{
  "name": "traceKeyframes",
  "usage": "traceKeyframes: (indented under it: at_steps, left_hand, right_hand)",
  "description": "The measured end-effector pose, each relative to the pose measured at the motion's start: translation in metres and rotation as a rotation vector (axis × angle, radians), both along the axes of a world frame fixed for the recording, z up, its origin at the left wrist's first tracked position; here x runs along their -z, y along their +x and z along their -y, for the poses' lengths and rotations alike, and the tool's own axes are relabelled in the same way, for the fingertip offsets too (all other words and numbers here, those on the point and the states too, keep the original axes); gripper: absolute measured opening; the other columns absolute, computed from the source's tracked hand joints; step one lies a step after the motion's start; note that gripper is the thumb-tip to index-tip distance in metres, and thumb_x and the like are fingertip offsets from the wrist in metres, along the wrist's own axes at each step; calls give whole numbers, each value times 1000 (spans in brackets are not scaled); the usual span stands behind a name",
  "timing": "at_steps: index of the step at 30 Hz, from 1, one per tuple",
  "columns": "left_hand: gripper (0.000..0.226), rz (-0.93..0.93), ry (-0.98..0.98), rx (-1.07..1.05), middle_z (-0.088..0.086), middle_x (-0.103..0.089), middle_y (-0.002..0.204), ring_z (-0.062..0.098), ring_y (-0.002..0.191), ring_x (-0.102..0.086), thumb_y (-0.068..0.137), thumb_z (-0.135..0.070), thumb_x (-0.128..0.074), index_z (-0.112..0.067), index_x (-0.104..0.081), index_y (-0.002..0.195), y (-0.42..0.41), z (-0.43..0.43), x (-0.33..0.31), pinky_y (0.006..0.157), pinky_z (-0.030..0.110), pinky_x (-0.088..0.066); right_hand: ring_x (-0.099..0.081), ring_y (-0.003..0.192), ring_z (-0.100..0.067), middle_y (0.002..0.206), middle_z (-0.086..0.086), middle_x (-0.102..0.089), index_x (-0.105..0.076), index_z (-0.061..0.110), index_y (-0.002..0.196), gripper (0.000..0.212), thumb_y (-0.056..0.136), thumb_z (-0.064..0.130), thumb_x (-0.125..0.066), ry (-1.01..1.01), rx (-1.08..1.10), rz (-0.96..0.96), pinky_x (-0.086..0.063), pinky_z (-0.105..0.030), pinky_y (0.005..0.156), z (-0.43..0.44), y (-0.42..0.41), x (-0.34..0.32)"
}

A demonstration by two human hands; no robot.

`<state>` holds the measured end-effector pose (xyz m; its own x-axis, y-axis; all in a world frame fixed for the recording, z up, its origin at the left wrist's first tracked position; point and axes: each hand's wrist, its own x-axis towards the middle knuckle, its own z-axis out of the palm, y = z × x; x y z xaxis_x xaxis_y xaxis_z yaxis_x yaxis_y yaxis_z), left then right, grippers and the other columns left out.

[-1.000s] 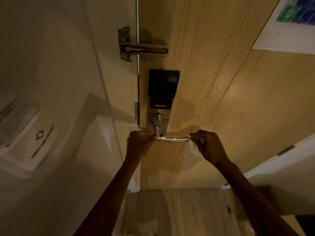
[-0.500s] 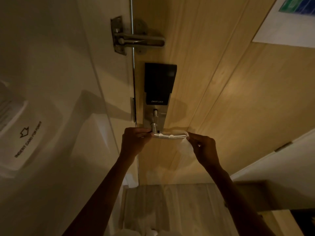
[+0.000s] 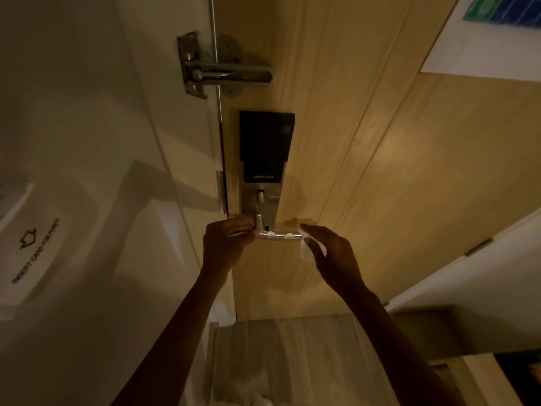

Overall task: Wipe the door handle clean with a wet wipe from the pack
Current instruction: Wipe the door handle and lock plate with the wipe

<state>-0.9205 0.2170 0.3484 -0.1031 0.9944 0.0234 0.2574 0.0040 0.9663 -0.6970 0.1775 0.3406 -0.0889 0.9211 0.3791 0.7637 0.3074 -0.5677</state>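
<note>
I'm holding the lever door handle (image 3: 279, 235) at its pivot end, left hand (image 3: 225, 247) curled there; my right hand (image 3: 330, 253), pinching the wet wipe (image 3: 307, 251), is now sliding off the free end, 1 pass done.

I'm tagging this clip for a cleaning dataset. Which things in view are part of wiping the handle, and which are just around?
Part of the job:
door handle
wet wipe
left hand
right hand

Just around:
smart lock panel
swing latch
key card holder
wall notice
</note>
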Motion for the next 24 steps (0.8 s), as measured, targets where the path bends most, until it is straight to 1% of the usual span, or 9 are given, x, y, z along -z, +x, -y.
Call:
traceKeyframes:
  at_steps: [3,5,7,11,15,17,19,22,24]
  left_hand:
    - [21,2,33,20,-4,-75,83,6,79,-72,76,-6,-77,-14,-77,95,3,1,-3,76,24,-55]
    - [23,-28,75,44,-4,-74,83,10,80,-72,77,-6,-76,-18,-75,97,4,2,-5,77,27,-56]
    - [25,-46,92,48,-6,-73,81,10,78,-72,78,-6,-76,-22,-73,97,3,2,-7,77,27,-56]
    - [25,-44,96,51,-6,-73,85,6,80,-70,77,-6,-77,-18,-74,99,3,1,-4,76,18,-54]
    - [26,-93,115,49,-4,-72,89,-2,78,-66,78,-6,-76,-7,-74,104,2,-1,-1,71,5,-49]
    - [26,-107,127,46,-5,-71,89,-4,78,-65,78,-6,-76,-7,-74,104,1,0,-1,70,4,-48]
    - [26,-110,143,51,-6,-71,90,-4,79,-65,78,-6,-76,-6,-73,105,0,0,0,70,4,-48]
    - [27,-131,163,61,-6,-71,90,2,81,-68,79,-6,-76,-5,-73,105,0,-1,0,73,5,-49]
    - [27,-124,152,48,-6,-70,91,0,80,-67,78,-5,-76,-5,-73,105,1,-1,0,74,5,-50]
  right_hand:
    - [-67,97,-10,113,0,-71,-65,19,121,25,98,20,-56,-17,27,-2,-53,-25,84,-3,16,-1]
    - [-69,85,-16,99,-4,-74,-72,15,107,17,93,14,-63,68,97,-53,-57,-36,75,-7,23,-7]
    - [-67,83,-18,93,-6,-72,-73,10,99,11,91,11,-65,164,128,-104,-56,-38,73,-9,17,-17]
    - [-63,96,-16,105,-8,-69,-69,8,106,17,94,15,-60,169,57,-63,-51,-29,84,-9,-12,-25]
    - [-55,119,-20,127,-6,-62,-60,15,126,38,102,36,-40,1,-32,212,-43,-34,102,-8,-27,4]
    - [-55,120,-22,127,-8,-63,-58,11,128,43,102,38,-37,8,-60,263,-42,-38,104,-10,-27,10]
    - [-61,108,-20,115,-8,-68,-61,10,122,40,103,36,-37,5,-88,244,-46,-38,95,-14,-28,2]
    - [-64,76,-15,87,-5,-72,-70,12,104,33,102,30,-43,-18,-93,112,-45,-29,70,-19,-28,-9]
    - [-66,72,-17,85,-5,-74,-74,15,99,31,99,32,-49,-36,-56,33,-47,-31,66,-23,-27,-12]
